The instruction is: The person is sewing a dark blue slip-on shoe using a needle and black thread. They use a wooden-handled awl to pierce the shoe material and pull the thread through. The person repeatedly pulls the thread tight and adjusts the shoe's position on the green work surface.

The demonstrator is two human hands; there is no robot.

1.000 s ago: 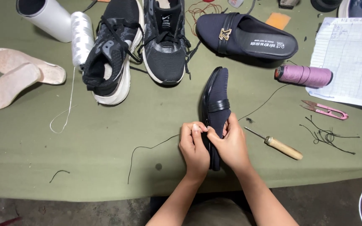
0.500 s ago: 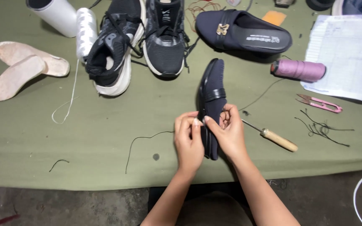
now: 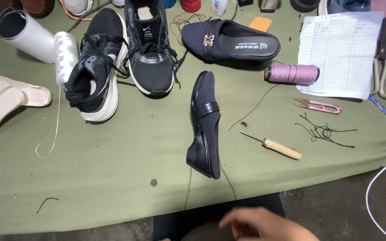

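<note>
Empty and loose, one blurred hand (image 3: 264, 225) hangs below the table edge, fingers apart on nothing; which hand it is I cannot tell. Up on the green cloth (image 3: 126, 169), the dark wedge shoe (image 3: 205, 125) lies on its side, untouched, black thread (image 3: 227, 178) trailing from its heel, a wooden-handled awl (image 3: 273, 144) just right of it.

Bench (image 3: 126, 178), green cloth cover: a dark wedge shoe (image 3: 205, 127) is lying on its side at centre, black thread (image 3: 227, 178) trailing from its heel. An awl (image 3: 273, 145) and pink snips (image 3: 317, 105) are resting to its right. My one visible hand (image 3: 264, 225) is hovering blurred below the bench edge, touching nothing.
</note>
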